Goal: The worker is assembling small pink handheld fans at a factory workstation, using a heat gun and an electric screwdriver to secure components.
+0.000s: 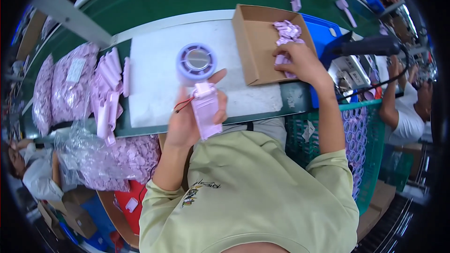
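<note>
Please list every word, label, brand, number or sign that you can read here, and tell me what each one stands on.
Nothing reads clearly enough to quote.
White label on the left-hand bag: printing too small and blurred to read.
Chest print on the shirt: dark lettering and a small picture, too small to read.
Pale box at the right: dark marks, too blurred to read.

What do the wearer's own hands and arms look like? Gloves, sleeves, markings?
Left hand and right hand are both bare: no gloves, no watch or cable visible on them. Short, loose left sleeve and right sleeve belong to a plain-cut pale green T-shirt with a small dark, partly coloured print on its left chest.
</note>
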{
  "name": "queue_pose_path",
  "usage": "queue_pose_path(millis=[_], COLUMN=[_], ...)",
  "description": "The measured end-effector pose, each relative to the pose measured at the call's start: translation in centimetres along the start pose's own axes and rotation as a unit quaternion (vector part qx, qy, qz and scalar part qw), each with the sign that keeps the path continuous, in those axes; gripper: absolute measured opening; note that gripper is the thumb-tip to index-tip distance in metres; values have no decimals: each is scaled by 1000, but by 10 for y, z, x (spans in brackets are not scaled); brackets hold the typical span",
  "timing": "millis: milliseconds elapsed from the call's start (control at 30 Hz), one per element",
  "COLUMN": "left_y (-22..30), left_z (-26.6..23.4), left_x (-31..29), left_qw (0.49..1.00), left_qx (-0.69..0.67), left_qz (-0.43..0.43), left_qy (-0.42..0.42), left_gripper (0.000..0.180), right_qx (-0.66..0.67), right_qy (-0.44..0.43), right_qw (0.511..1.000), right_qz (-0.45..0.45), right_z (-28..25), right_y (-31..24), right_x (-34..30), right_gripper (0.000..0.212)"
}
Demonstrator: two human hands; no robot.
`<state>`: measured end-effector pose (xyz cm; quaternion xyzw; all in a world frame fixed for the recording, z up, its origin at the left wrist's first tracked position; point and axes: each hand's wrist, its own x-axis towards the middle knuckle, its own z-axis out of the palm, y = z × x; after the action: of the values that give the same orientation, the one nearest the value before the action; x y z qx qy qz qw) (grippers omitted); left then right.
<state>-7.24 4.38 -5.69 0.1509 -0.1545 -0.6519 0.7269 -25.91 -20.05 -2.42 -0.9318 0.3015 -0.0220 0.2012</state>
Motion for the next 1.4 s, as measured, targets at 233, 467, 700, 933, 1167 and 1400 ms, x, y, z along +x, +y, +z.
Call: queue_pose_path(millis=[233,467,700,933,1167,1400], left_y=[-2,-3,-5,-35,-49,-48], left_z=[2,10,12,22,42,50], left_x=[3,6,5,10,13,11], left_qw=[976,953,946,958,907,891], left_qx=[211,291,304,272,384,432], left_qz=[35,-64,-109,5,155,124], left_qy=[-26,-55,-20,89,74,69], left_gripper=[63,44,42,64,69,57], right_qx=[351,388,116,193,652,622], right_qy=[134,18,198,293,-9,-56], right_qw=[927,910,926,888,758,781], right_qz=[-6,-146,-301,-297,29,-3], right_z=[-12,5,31,51,42,48], right_y=[-57,-111,-103,-107,-124,-121], right_x=[-14,-34,-46,-59,-87,-86], right_gripper=[20,24,36,33,17,31])
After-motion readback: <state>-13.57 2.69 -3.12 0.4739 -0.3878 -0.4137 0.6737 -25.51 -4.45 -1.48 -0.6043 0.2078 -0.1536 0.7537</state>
